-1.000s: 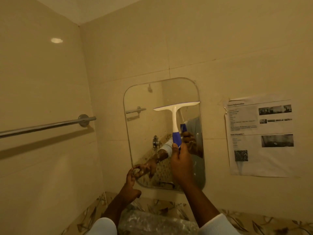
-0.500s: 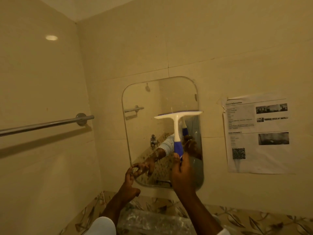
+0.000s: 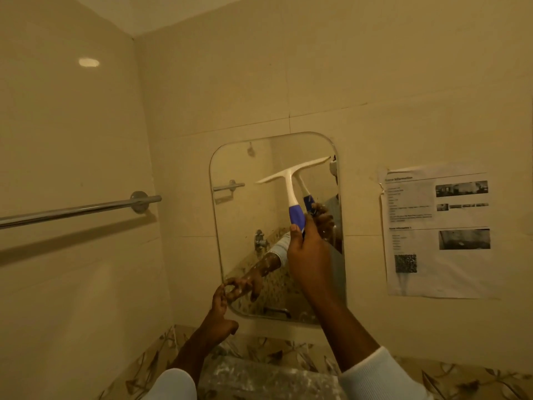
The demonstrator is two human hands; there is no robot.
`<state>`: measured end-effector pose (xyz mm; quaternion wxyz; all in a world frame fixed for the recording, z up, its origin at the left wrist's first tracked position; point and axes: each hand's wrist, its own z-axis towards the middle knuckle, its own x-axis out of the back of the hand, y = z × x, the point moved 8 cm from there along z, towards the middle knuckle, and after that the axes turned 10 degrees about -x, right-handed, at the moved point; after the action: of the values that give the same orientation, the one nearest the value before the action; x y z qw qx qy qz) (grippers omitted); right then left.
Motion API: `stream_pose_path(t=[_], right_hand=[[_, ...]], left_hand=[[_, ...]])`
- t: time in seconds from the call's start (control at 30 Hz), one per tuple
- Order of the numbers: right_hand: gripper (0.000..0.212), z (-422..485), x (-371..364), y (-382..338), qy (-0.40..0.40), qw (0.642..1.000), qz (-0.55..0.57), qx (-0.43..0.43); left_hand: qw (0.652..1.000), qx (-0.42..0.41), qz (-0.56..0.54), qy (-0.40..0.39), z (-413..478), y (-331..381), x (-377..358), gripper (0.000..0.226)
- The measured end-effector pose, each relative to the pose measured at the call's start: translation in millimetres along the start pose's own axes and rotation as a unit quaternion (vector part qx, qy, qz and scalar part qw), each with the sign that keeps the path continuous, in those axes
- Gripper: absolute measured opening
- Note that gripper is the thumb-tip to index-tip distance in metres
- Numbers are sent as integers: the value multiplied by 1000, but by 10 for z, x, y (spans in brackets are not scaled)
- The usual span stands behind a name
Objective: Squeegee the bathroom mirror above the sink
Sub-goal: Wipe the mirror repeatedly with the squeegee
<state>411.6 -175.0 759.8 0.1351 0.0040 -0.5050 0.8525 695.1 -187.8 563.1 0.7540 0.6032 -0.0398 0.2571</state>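
A rounded rectangular mirror (image 3: 248,215) hangs on the tiled wall. My right hand (image 3: 308,255) grips the blue handle of a white squeegee (image 3: 291,180). Its blade lies tilted across the mirror's upper right part, the right end higher and near the right edge. My left hand (image 3: 222,310) holds the mirror's lower left edge with its fingertips. Both hands are reflected in the glass.
A chrome towel bar (image 3: 75,210) runs along the left wall. A printed paper sheet (image 3: 438,232) is stuck to the wall right of the mirror. A patterned tile band and a plastic-wrapped object (image 3: 259,373) lie below.
The squeegee moved down the mirror, then came back up and tilted, its right end now higher. My left hand stayed on the lower left edge.
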Motion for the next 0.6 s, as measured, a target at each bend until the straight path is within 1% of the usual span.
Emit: stream_pose_path(t=[0.1,0.3,0.43,0.5,0.6], right_hand=[[49,-180,-25,263,-7,999,14,-32],[48,-405,-6,550,-7,997,-3,-75],[49,-423,59,387,6,998,8,-56],[48,-333,134,194,21,999,31,-32],[50,-121,271,-115,45,998,31,4]], left_hand=[[1000,-6,-8,-4,4,-12,-3,124],[1000,-12,-17,-10,8,-19,4,123],[1000,-12,-21,-9,8,-10,-3,124],[1000,-12,-22,-9,18,-3,-4,125],[1000,-2,-11,-9,10,-4,12,125]])
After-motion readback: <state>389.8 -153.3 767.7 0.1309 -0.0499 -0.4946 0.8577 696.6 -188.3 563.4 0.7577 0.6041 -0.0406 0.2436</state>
